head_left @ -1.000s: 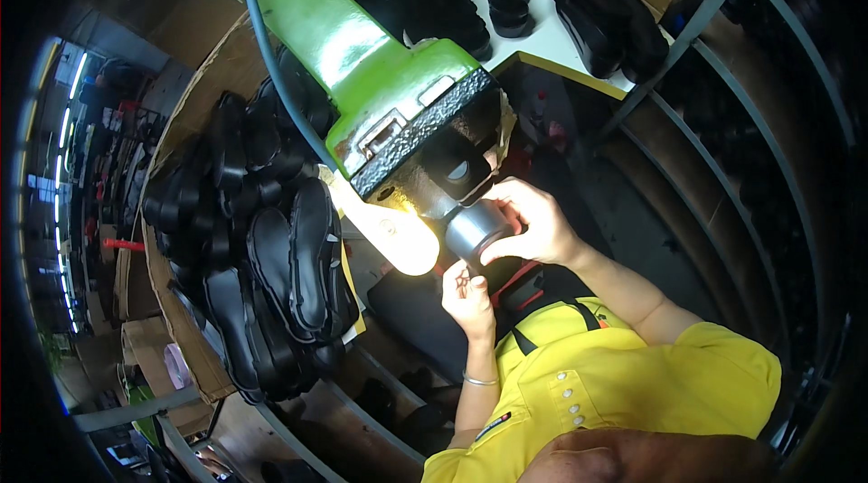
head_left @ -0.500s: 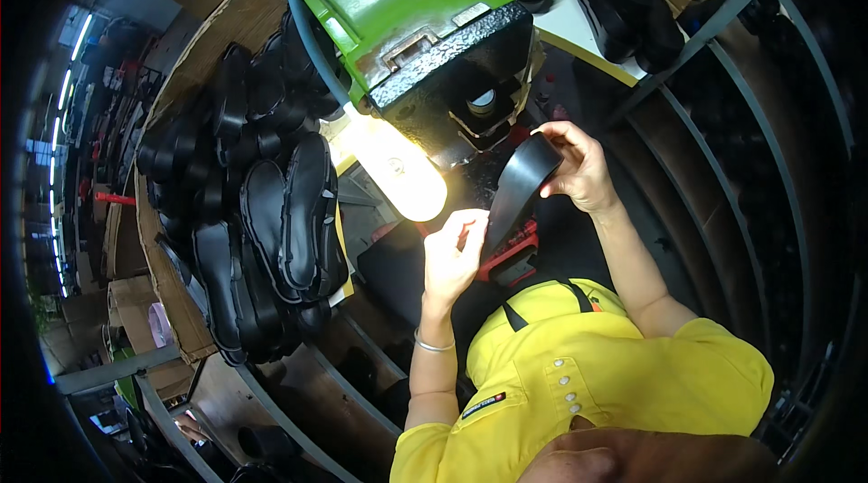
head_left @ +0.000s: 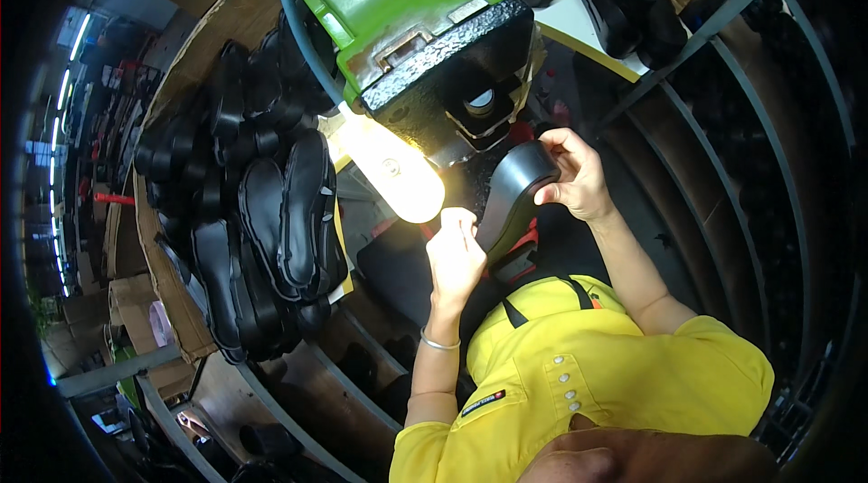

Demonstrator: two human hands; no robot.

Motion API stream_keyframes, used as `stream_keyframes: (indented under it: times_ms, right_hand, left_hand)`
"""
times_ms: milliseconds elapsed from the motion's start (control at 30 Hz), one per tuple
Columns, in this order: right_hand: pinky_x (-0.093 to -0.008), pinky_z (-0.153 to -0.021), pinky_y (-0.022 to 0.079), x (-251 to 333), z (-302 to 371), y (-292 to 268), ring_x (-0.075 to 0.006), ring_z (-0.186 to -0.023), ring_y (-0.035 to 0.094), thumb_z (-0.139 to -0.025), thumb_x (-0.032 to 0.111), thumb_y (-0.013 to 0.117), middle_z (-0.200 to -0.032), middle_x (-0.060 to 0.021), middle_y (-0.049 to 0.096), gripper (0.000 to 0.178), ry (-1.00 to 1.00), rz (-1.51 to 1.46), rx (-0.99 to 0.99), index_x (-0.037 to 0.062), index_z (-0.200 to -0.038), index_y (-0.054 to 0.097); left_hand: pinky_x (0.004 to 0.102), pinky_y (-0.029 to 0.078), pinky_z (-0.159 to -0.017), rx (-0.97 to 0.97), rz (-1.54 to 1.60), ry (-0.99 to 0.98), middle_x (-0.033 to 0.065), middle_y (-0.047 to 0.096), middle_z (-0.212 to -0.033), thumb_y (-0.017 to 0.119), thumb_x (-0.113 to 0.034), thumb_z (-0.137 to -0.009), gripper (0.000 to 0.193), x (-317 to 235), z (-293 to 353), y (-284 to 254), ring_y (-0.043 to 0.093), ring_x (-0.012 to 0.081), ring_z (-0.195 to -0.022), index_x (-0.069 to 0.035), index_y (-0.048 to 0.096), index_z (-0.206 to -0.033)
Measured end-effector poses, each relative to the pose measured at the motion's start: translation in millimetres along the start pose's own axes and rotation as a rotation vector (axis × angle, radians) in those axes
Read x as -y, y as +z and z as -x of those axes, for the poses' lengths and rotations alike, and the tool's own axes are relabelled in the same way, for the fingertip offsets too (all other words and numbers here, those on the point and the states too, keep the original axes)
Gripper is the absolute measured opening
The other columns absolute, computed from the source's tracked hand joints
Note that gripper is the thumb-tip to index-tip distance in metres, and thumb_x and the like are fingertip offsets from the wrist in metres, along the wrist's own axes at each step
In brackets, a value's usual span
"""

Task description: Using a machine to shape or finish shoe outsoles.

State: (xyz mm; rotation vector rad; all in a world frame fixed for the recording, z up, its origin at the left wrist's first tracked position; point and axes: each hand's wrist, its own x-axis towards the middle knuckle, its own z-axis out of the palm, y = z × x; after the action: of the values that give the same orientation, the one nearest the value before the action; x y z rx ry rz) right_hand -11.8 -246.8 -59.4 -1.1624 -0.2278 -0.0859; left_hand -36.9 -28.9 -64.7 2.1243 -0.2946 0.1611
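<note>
A black shoe sole (head_left: 517, 187) with a thick, curved heel end is held up in front of me, just below the machine head. My right hand (head_left: 579, 178) grips the heel end, thumb on the near face and fingers over the far edge. At the sole's other end, my left hand (head_left: 457, 253) is closed in a pinch on its edge. The left fingertips lie close to a bright lamp (head_left: 395, 167) that lights the work. Above stands a green machine (head_left: 389, 18) with a black lower front.
At left, a large pile of black soles (head_left: 287, 212) fills the area beside a cardboard sheet (head_left: 181, 302). More soles (head_left: 628, 9) rest on a white, yellow-edged table (head_left: 579, 40) at upper right. Metal-framed racks (head_left: 714, 140) curve along the right and lower left.
The sole has turned so more of its broad side and heel shows. My left hand has shifted slightly right and rotated; my right hand has dropped a little and keeps its grip.
</note>
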Motion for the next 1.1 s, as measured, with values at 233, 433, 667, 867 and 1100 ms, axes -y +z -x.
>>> stream_keyframes:
  times_ms: [233,433,667,867,1100]
  right_hand:
    - [-0.0282,-0.091,0.047,-5.7,3.2,3.3,-0.0132,-0.102,0.057,-0.065,0.008,0.089,-0.109,-0.0072,0.059,0.068,0.033,-0.016,-0.069,-0.0015,-0.120,0.049]
    - [-0.0311,-0.097,0.046,-27.9,8.9,20.7,-0.0153,-0.109,0.057,-0.070,0.002,0.085,-0.116,-0.0082,0.059,0.062,0.054,0.018,-0.063,-0.0001,-0.120,0.049]
    - [-0.0303,-0.095,0.047,-29.7,6.4,32.3,-0.0158,-0.108,0.057,-0.074,-0.001,0.079,-0.117,-0.0082,0.057,0.058,0.102,0.005,-0.158,0.0009,-0.123,0.047]
    - [-0.0230,-0.073,0.048,-26.4,1.1,33.4,-0.0079,-0.091,0.057,-0.071,-0.001,0.082,-0.109,-0.0058,0.058,0.055,0.076,0.060,-0.169,0.0027,-0.115,0.049]
    - [-0.0213,-0.065,0.045,-14.5,-9.8,46.5,-0.0056,-0.075,0.053,-0.067,0.001,0.085,-0.095,-0.0033,0.060,0.053,0.065,0.262,-0.066,0.0038,-0.108,0.051]
  left_hand:
    - [0.0229,0.046,-0.068,0.038,0.235,-0.191,0.0064,0.063,-0.085,0.052,0.000,-0.093,0.009,10.5,1.7,-2.5,0.056,0.0085,-0.073,0.000,0.057,-0.101]
    - [0.0342,0.051,-0.084,0.009,0.326,-0.101,0.0155,0.067,-0.099,0.080,-0.018,-0.075,0.048,-6.2,-13.2,7.2,0.065,0.0238,-0.091,0.002,0.059,-0.114]
    - [0.0267,0.048,-0.073,-0.080,0.062,0.019,0.0083,0.063,-0.084,0.076,-0.009,-0.079,0.027,-8.1,-31.5,3.0,0.057,0.0124,-0.078,0.003,0.060,-0.097]
    - [0.0213,0.041,-0.068,-0.142,0.194,-0.034,0.0018,0.055,-0.081,0.072,-0.004,-0.083,0.022,-1.6,-23.1,10.5,0.049,0.0091,-0.073,0.003,0.056,-0.098]
    - [0.0196,0.037,-0.066,-0.378,0.376,-0.149,0.0022,0.055,-0.086,0.057,-0.022,-0.097,0.027,12.5,8.5,42.3,0.047,0.0066,-0.075,0.003,0.054,-0.107]
